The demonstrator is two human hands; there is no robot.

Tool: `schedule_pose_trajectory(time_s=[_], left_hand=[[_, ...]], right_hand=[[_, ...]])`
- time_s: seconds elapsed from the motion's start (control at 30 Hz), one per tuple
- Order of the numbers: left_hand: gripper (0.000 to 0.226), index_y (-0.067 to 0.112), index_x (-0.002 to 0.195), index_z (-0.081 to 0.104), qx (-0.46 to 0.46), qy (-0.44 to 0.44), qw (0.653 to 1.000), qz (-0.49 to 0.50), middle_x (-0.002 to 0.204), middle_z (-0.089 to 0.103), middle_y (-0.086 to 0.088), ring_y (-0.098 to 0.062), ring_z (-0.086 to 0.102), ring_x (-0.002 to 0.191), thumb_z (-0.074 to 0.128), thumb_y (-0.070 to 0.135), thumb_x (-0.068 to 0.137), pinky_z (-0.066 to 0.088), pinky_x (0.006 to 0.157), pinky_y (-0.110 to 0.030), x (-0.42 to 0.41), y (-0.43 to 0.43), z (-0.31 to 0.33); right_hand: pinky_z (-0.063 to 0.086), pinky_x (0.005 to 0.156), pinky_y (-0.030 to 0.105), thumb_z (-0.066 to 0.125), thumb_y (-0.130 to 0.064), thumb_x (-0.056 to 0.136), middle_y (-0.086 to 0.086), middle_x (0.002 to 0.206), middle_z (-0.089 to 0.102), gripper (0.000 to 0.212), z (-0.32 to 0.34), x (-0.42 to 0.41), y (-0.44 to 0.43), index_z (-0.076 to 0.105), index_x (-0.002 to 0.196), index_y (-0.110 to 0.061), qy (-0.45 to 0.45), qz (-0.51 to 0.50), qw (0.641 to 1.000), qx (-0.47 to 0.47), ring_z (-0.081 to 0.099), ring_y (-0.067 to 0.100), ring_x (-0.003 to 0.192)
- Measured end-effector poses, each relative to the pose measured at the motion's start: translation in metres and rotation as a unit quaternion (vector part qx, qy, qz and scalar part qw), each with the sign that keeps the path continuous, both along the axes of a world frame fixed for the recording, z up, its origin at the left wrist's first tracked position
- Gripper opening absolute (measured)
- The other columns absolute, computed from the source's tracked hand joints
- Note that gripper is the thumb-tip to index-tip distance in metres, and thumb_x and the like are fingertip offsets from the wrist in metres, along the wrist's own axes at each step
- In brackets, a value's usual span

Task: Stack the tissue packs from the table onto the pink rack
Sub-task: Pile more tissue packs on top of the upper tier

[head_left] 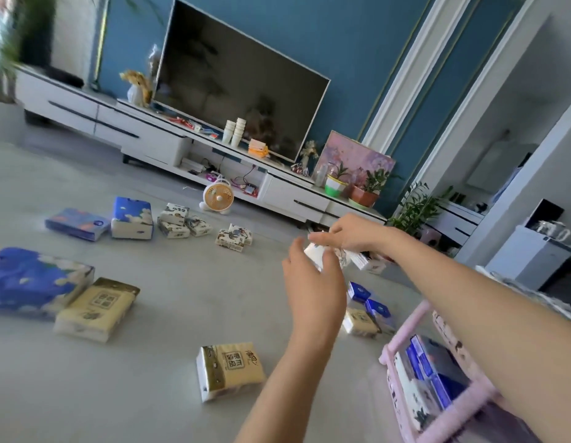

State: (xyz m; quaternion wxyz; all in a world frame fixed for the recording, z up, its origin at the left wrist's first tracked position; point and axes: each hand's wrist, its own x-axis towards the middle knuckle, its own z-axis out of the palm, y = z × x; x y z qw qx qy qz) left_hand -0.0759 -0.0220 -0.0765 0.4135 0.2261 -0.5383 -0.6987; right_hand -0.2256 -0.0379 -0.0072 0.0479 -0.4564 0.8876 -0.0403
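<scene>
The left hand (312, 282) and the right hand (351, 233) meet in the air over the right part of the surface (181, 298), both closed from opposite sides on a small bunch of white packs (314, 253). Blur hides whether the bunch is two packs or three. Just below and behind the hands, near the right edge, lie two small blue packs (359, 292) and one small yellow pack (360, 321). At the near right corner is the pink rack (405, 330), with several blue and white packs (434, 366) in it, too overlapped to count. By my reading the job is begun but well short of half done, since most packs lie on the surface. One large yellow pack (229, 370) sits near the middle and another yellow pack (95, 310) at the left, touching a big blue pack (31, 279). Toward the far edge are a flat blue pack (76, 223), a blue-and-white pack (132, 217), a cluster of three small printed packs (178, 220) and a pair (234, 238).
</scene>
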Motion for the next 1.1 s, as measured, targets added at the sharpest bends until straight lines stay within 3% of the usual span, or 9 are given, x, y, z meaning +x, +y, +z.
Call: schedule_pose_trajectory(time_s=[0.13, 0.23, 0.33, 0.53, 0.67, 0.73, 0.87, 1.0, 1.1], left_hand=[[0.041, 0.026, 0.138, 0.034, 0.159, 0.071, 0.984, -0.034, 0.134, 0.046, -0.002, -0.016, 0.051, 0.112, 0.042, 0.028, 0.097, 0.039, 0.101, -0.037, 0.051, 0.025, 0.009], [0.030, 0.016, 0.120, 0.052, 0.154, 0.120, 0.979, -0.057, 0.101, 0.067, -0.002, -0.012, 0.064, 0.086, 0.053, 0.023, 0.091, 0.054, 0.077, -0.033, 0.086, 0.060, 0.000], [0.033, 0.019, 0.111, 0.055, 0.081, 0.118, 0.983, -0.111, 0.078, 0.072, -0.003, -0.014, 0.067, 0.067, 0.069, 0.016, 0.082, 0.053, 0.055, -0.022, 0.100, 0.105, -0.003], [0.091, 0.051, 0.132, 0.030, -0.132, 0.092, 0.968, -0.190, 0.094, 0.072, 0.006, -0.013, 0.070, 0.075, 0.078, 0.026, 0.059, 0.054, 0.062, -0.023, 0.099, 0.184, 0.008], [0.091, 0.062, 0.121, 0.042, -0.269, 0.065, 0.946, -0.171, 0.120, 0.063, 0.013, -0.014, 0.065, 0.103, 0.085, 0.052, 0.042, 0.056, 0.077, -0.031, 0.079, 0.207, 0.013], [0.084, 0.065, 0.108, 0.050, -0.269, 0.055, 0.944, -0.185, 0.111, 0.066, 0.014, -0.012, 0.067, 0.096, 0.090, 0.039, 0.039, 0.056, 0.071, -0.022, 0.067, 0.217, 0.017], [0.075, 0.063, 0.090, 0.057, -0.262, 0.038, 0.948, -0.177, 0.094, 0.070, 0.004, -0.016, 0.069, 0.083, 0.088, 0.014, 0.042, 0.053, 0.060, -0.018, 0.047, 0.234, 0.036], [0.069, 0.056, 0.097, 0.052, -0.317, 0.022, 0.937, -0.146, 0.093, 0.068, 0.013, -0.009, 0.068, 0.079, 0.077, 0.026, 0.040, 0.053, 0.059, -0.016, 0.027, 0.247, 0.057], [0.070, 0.050, 0.104, 0.047, -0.370, 0.007, 0.920, -0.127, 0.091, 0.066, 0.017, -0.003, 0.066, 0.079, 0.076, 0.036, 0.041, 0.055, 0.062, -0.019, 0.008, 0.248, 0.077]], right_hand=[[0.023, 0.051, 0.027, 0.053, -0.066, 0.074, 0.000, 0.053, 0.039, 0.060, 0.032, 0.067, 0.041, 0.049, 0.061, -0.007, -0.061, 0.069, 0.991, -0.098, 0.033, 0.014, 0.050], [0.038, 0.061, 0.026, 0.055, -0.062, 0.074, 0.007, 0.065, 0.063, 0.064, 0.039, 0.105, 0.101, 0.063, 0.073, 0.001, -0.141, 0.050, 0.963, -0.222, 0.053, 0.013, 0.057], [0.037, 0.055, 0.021, 0.055, -0.060, 0.071, 0.002, 0.056, 0.057, 0.055, 0.030, 0.138, 0.170, 0.059, 0.064, -0.006, -0.136, 0.045, 0.940, -0.310, 0.049, 0.008, 0.051], [0.032, 0.049, 0.013, 0.054, -0.058, 0.069, -0.014, 0.041, 0.044, 0.031, 0.011, 0.164, 0.275, 0.056, 0.048, -0.035, -0.166, 0.041, 0.914, -0.369, 0.041, 0.001, 0.042], [0.031, 0.051, 0.023, 0.059, -0.047, 0.079, -0.009, 0.046, 0.039, 0.037, 0.018, 0.151, 0.311, 0.047, 0.052, -0.025, -0.213, 0.049, 0.897, -0.384, 0.036, 0.002, 0.042], [0.037, 0.052, 0.026, 0.055, -0.031, 0.091, 0.005, 0.052, 0.035, 0.040, 0.025, 0.139, 0.325, 0.042, 0.059, -0.009, -0.231, 0.035, 0.904, -0.359, 0.036, 0.003, 0.042], [0.037, 0.060, 0.031, 0.040, -0.060, 0.087, 0.007, 0.068, 0.043, 0.061, 0.026, 0.104, 0.353, 0.053, 0.078, -0.001, -0.238, 0.018, 0.893, -0.383, 0.044, 0.015, 0.061], [0.035, 0.061, 0.027, 0.038, -0.021, 0.078, 0.007, 0.085, 0.044, 0.022, 0.036, 0.057, 0.386, 0.053, 0.089, -0.009, -0.432, -0.032, 0.767, -0.474, 0.041, 0.016, 0.073], [0.034, 0.060, 0.026, 0.027, 0.006, 0.078, 0.008, 0.081, 0.043, 0.029, 0.039, 0.022, 0.412, 0.050, 0.090, -0.007, -0.445, -0.064, 0.698, -0.557, 0.040, 0.016, 0.072]])
